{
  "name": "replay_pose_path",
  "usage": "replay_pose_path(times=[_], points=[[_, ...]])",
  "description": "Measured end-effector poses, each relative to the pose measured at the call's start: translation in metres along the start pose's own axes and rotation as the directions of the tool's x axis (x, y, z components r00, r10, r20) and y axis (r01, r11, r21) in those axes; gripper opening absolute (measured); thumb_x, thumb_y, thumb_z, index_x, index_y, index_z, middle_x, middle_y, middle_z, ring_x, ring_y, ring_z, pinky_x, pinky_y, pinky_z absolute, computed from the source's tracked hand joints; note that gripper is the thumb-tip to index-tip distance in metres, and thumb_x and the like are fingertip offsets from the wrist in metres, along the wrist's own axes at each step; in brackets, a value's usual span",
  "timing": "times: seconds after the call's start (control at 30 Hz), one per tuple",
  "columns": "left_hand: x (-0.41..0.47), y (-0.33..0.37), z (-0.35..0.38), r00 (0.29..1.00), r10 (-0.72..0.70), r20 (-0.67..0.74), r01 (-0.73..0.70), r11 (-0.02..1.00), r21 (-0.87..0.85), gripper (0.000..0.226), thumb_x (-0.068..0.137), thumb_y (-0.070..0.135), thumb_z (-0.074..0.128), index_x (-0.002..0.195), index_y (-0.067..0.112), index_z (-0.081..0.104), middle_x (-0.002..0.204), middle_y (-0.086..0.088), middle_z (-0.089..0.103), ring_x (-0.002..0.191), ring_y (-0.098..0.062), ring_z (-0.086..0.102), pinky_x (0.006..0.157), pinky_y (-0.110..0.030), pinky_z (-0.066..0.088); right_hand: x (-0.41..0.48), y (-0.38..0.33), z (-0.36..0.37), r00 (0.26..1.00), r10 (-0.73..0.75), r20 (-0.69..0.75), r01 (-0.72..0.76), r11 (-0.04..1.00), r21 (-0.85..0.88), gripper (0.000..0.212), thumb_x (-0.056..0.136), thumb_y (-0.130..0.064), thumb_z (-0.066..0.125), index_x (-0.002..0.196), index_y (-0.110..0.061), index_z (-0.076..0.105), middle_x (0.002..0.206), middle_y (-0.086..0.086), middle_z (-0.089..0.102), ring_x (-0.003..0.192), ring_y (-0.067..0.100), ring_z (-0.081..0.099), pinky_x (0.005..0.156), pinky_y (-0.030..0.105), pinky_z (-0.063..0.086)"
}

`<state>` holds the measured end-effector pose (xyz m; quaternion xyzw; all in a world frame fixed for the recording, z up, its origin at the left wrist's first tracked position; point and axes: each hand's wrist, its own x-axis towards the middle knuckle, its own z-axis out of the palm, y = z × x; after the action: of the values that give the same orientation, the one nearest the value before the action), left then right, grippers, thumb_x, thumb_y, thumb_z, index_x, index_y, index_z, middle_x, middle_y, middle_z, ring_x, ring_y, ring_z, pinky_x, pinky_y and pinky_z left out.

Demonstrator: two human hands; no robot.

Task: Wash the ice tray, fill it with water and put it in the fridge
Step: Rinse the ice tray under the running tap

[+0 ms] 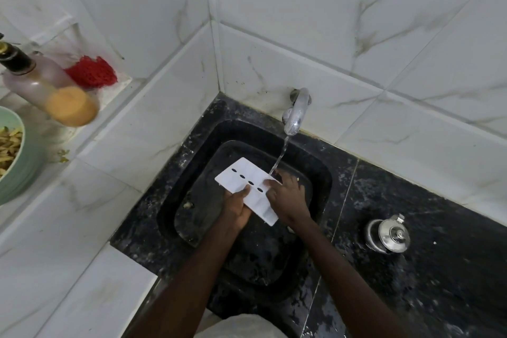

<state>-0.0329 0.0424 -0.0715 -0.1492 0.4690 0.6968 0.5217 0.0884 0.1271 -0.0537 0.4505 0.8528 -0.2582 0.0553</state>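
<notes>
The tray (242,173) is pinched by the left hand (236,209), thumb on top, and gripped by the right hand (286,198). Flat, white, smooth, with four oval holes, it is held over the black sink (319,170), under the stream (281,155) from the chrome tap (296,111).

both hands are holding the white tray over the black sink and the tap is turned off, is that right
Not quite. The tap is running: the head view shows water falling from it onto the far edge of the white tray, by the right hand. The rest holds: the left hand and right hand hold it over the black sink.
</notes>
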Motion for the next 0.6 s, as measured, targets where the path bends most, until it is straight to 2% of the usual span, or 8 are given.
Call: replay_pose_path(times=[0.07, 0.2, 0.3, 0.37, 0.47, 0.53, 0.6], points=[[0.000, -0.001, 0.003, 1.000, 0.008, 0.000, -0.008, 1.000, -0.008, 0.056, 0.100, -0.015, 0.047, 0.154, -0.006, 0.037, 0.148, -0.034, 0.049, 0.111, -0.039, 0.062, 0.115, -0.065, 0.038, 0.001, -0.003, 0.001, 1.000, -0.008, 0.013, 0.007, 1.000, 0.015, 0.040, 0.103, -0.038, 0.044, 0.136, -0.033, 0.065, 0.169, 0.005, 0.025, 0.153, 0.028, 0.022, 0.121, 0.056, 0.020], [-0.001, 0.004, 0.004, 0.997, 0.040, -0.059, -0.042, 0.999, -0.023, 0.057, 0.100, -0.017, 0.048, 0.154, -0.002, 0.040, 0.148, -0.031, 0.052, 0.123, -0.043, 0.057, 0.112, -0.066, 0.041, -0.001, 0.005, 0.002, 0.996, -0.080, -0.032, 0.080, 0.997, -0.005, 0.035, 0.104, -0.043, 0.046, 0.130, -0.040, 0.069, 0.169, 0.003, 0.025, 0.154, 0.026, 0.021, 0.123, 0.055, 0.014], [-0.007, 0.003, 0.010, 0.994, 0.071, -0.083, -0.072, 0.997, -0.003, 0.058, 0.099, -0.017, 0.049, 0.154, 0.000, 0.039, 0.146, -0.028, 0.055, 0.115, -0.039, 0.063, 0.106, -0.061, 0.048, 0.003, 0.010, -0.001, 0.998, -0.029, -0.051, 0.027, 0.998, -0.049, 0.041, 0.105, -0.047, 0.044, 0.139, -0.037, 0.063, 0.172, 0.003, 0.018, 0.156, 0.029, 0.018, 0.124, 0.060, 0.015], [-0.008, 0.001, 0.014, 0.994, 0.080, -0.079, -0.080, 0.997, 0.002, 0.059, 0.099, -0.016, 0.050, 0.155, 0.001, 0.039, 0.149, -0.027, 0.053, 0.122, -0.043, 0.061, 0.109, -0.062, 0.045, 0.005, 0.008, 0.000, 1.000, -0.010, -0.020, 0.009, 0.999, -0.048, 0.043, 0.106, -0.050, 0.042, 0.144, -0.038, 0.058, 0.173, 0.003, 0.013, 0.157, 0.031, 0.015, 0.125, 0.062, 0.014], [-0.005, 0.004, 0.011, 0.991, 0.090, -0.104, -0.088, 0.996, 0.017, 0.057, 0.099, -0.014, 0.053, 0.153, 0.002, 0.041, 0.149, -0.027, 0.053, 0.134, -0.048, 0.054, 0.109, -0.063, 0.046, 0.002, 0.007, 0.002, 0.996, -0.083, 0.018, 0.083, 0.996, -0.035, 0.040, 0.107, -0.053, 0.039, 0.140, -0.044, 0.060, 0.172, 0.004, 0.016, 0.157, 0.031, 0.013, 0.124, 0.059, 0.010], [-0.003, 0.005, 0.008, 0.988, 0.099, -0.114, -0.096, 0.995, 0.036, 0.058, 0.099, -0.014, 0.054, 0.153, 0.001, 0.041, 0.149, -0.027, 0.053, 0.135, -0.049, 0.053, 0.108, -0.062, 0.047, 0.001, 0.012, 0.001, 0.996, -0.093, -0.010, 0.092, 0.995, -0.041, 0.037, 0.107, -0.052, 0.041, 0.135, -0.045, 0.064, 0.171, 0.003, 0.019, 0.157, 0.029, 0.015, 0.123, 0.056, 0.010], [-0.005, 0.003, 0.009, 0.991, 0.096, -0.096, -0.094, 0.995, 0.033, 0.059, 0.099, -0.016, 0.051, 0.155, 0.001, 0.039, 0.150, -0.028, 0.051, 0.136, -0.049, 0.051, 0.111, -0.064, 0.044, 0.002, 0.014, -0.001, 0.998, -0.042, -0.049, 0.040, 0.998, -0.046, 0.038, 0.106, -0.053, 0.042, 0.134, -0.042, 0.065, 0.172, 0.002, 0.018, 0.157, 0.030, 0.016, 0.123, 0.057, 0.011]])
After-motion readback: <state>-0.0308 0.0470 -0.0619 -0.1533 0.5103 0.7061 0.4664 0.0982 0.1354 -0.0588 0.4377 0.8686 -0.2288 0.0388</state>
